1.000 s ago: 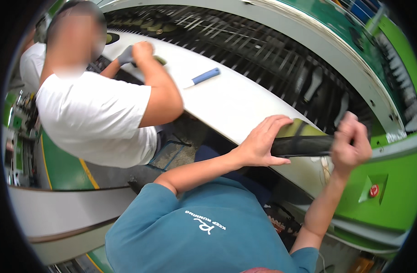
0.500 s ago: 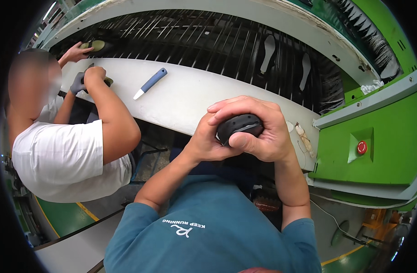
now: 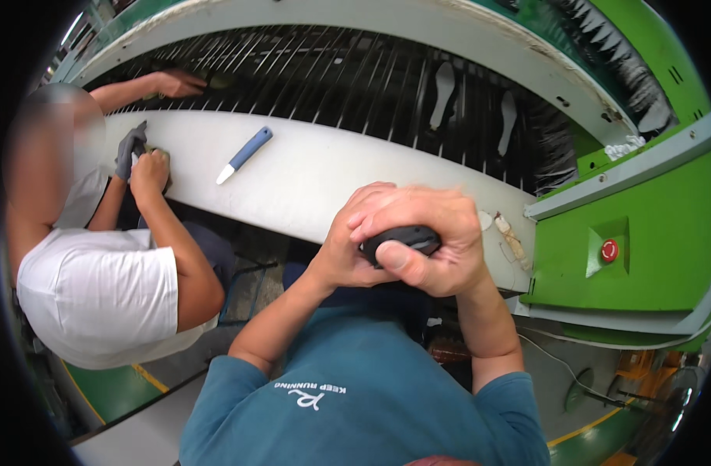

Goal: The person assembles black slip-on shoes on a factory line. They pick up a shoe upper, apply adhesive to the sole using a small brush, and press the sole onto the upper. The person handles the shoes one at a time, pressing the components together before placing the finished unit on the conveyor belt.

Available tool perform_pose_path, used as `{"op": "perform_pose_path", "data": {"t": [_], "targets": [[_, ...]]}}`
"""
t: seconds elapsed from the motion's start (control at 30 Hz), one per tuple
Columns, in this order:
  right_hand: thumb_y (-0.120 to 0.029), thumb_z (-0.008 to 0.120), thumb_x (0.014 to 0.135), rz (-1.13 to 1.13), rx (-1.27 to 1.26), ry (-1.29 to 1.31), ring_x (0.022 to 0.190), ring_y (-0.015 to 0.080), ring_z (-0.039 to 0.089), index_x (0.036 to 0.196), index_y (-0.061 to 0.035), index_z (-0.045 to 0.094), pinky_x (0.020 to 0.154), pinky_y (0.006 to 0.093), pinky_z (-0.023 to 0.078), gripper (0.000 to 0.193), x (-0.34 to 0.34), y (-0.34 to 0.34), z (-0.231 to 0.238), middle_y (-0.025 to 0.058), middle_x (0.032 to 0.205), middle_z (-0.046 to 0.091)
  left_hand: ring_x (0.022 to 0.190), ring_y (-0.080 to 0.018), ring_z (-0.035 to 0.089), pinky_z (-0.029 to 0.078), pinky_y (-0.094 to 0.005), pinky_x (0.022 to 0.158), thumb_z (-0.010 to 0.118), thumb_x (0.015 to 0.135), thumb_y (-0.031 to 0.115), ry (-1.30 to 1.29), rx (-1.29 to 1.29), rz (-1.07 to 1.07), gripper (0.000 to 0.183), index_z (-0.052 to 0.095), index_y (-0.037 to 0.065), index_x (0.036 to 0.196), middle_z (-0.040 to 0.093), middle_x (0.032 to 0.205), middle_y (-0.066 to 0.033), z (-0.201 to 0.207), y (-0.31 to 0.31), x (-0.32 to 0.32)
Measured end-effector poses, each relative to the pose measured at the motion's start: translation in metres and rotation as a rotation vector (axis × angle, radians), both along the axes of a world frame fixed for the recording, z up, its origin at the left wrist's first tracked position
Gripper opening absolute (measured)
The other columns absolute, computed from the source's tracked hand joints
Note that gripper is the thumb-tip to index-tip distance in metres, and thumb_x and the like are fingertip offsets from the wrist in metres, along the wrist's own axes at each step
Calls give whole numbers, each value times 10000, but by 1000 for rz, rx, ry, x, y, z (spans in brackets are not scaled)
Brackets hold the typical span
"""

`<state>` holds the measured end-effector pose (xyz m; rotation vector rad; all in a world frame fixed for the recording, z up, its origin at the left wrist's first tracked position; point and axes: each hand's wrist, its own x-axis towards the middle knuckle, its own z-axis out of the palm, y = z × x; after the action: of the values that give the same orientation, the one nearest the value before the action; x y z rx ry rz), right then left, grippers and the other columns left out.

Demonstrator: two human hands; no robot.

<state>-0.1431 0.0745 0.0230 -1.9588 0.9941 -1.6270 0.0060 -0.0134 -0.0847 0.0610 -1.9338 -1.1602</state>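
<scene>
In front of my chest I hold a black shoe [image 3: 400,242], seen end-on, so most of its length is hidden. My left hand [image 3: 348,247] wraps its left side. My right hand [image 3: 441,237] curls over the top and right side, the thumb pressing the near end. Both hands are closed and their fingers overlap above the shoe. Beyond them, on the white worktop [image 3: 309,175], lies a blue-handled tool [image 3: 245,155] with a pale flat blade.
Past the worktop runs a bed of dark rollers [image 3: 324,78] carrying pale shoe soles [image 3: 443,93]. A co-worker [image 3: 99,295] sits at left, one hand over the rollers. At right stand a green machine [image 3: 643,233] with a red button [image 3: 609,250] and a stringed tool [image 3: 511,237].
My hands and the shoe have lowered slightly, and the shoe is turned so less of its end shows. The co-worker's far arm has reached further right over the rollers.
</scene>
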Motion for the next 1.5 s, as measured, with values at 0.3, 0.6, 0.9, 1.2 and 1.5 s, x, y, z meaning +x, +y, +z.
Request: {"op": "perform_pose_path", "data": {"t": [0.3,0.6,0.9,1.2,1.5], "targets": [[-404,893,908,-8,-45,112,978,319,803,1144,-5,782,922,422,623,477,-3,17,-6,144,1065,819,1202,-345,633,535,-474,1010,965,732,385,-4,98,20,871,557,65,1431,627,1314,-164,-76,-6,-17],[-424,584,1140,-921,-278,392,1031,220,728,1305,-45,747,905,404,574,444,-176,-40,105,108,1258,786,1181,-288,668,520,-438,1083,1035,705,327,425,-550,602,917,581,-12,1425,675,1304,-153,119,-116,-36],[-759,477,1030,-1397,657,761,1515,474,510,1583,-300,628,1268,595,386,735,-306,-58,137,218,1691,497,1336,-406,663,556,-497,1079,887,782,739,-162,-768,1150,1019,582,133,1542,602,1483,-252,288,-310,-96],[-610,538,1048,-1333,701,896,1304,381,695,1289,-142,819,1137,473,539,596,-320,-62,149,199,1380,746,1294,-309,684,549,-418,1094,841,988,281,297,-903,962,414,762,60,1329,732,1352,-181,208,-268,-126],[-324,736,945,-1535,245,657,1163,407,719,1086,-142,818,1038,495,569,245,-304,-56,132,211,1232,741,1322,-409,635,587,-520,1049,816,933,263,-330,-771,-149,471,717,208,1390,575,1535,-144,11,-59,-278]]}}
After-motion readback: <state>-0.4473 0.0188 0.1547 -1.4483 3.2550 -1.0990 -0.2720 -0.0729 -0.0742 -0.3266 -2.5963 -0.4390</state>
